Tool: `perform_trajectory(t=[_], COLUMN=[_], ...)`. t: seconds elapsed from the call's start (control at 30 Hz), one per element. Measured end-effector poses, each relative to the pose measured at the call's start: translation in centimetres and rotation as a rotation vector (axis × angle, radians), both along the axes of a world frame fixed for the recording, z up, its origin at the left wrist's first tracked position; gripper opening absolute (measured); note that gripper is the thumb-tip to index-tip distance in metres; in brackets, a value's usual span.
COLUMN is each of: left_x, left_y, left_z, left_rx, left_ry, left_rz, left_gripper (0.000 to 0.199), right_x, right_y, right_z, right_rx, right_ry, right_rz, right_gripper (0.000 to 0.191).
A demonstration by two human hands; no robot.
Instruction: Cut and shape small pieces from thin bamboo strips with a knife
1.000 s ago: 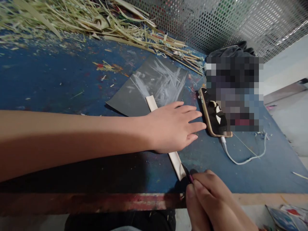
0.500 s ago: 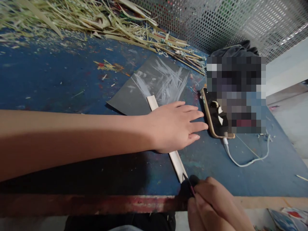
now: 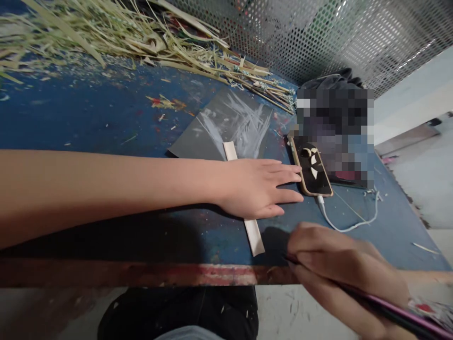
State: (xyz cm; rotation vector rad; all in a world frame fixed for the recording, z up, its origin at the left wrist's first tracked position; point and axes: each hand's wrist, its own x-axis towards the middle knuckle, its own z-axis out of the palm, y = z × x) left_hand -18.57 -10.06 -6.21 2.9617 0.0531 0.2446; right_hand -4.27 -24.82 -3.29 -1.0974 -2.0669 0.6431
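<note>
Pale flat strip (image 3: 255, 238), one: lies on the blue surface (image 3: 88, 108), its middle covered by the left hand (image 3: 253, 189), which rests flat with fingers spread, its far end over a scuffed dark sheet (image 3: 244, 118). Slim tool (image 3: 399, 311) with pink-and-black handle, one: grasped in the right hand (image 3: 348, 269), apart from the strip's near end; phone (image 3: 321, 179) with white cable (image 3: 338, 227), just beyond the left fingertips.

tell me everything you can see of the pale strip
The pale strip is narrow, wood-like in look. It lies slanted across the blue table, far end over the dark scuffed sheet. The left hand lies across its middle, hiding that part; the near end stops short of the table's edge.
</note>
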Motion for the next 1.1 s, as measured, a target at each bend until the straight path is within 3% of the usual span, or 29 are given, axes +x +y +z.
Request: perform_trajectory(t=[0.07,0.13,0.27,0.43,0.77,1.1], left_x=[0.0,0.0,0.1,0.2,0.3,0.2], left_y=[0.0,0.0,0.0,0.1,0.1,0.2], left_z=[0.1,0.2,0.1,0.2,0.3,0.2], left_rx=[0.009,0.024,0.041,0.048,0.013,-0.022], left_ry=[0.006,0.045,0.08,0.073,0.08,0.083], left_rz=[-0.019,-0.001,0.015,0.013,0.027,0.019], left_gripper=[0.045,0.046,0.047,0.048,0.047,0.049], right_x=[0.1,0.2,0.0,-0.5,-0.7,0.1], right_y=[1.6,2.5,2.7,2.0,1.6,0.6], right_z=[-0.5,-1.1,-1.5,-1.2,-1.1,-1.5], right_rx=[0.043,0.079,0.051,-0.1,-0.243,-0.23], right_ry=[0.022,0.045,-0.053,-0.147,-0.198,-0.345], right_rz=[0.186,0.253,0.201,0.033,-0.052,0.104], right_gripper=[0.021,0.022,0.023,0.02,0.021,0.021])
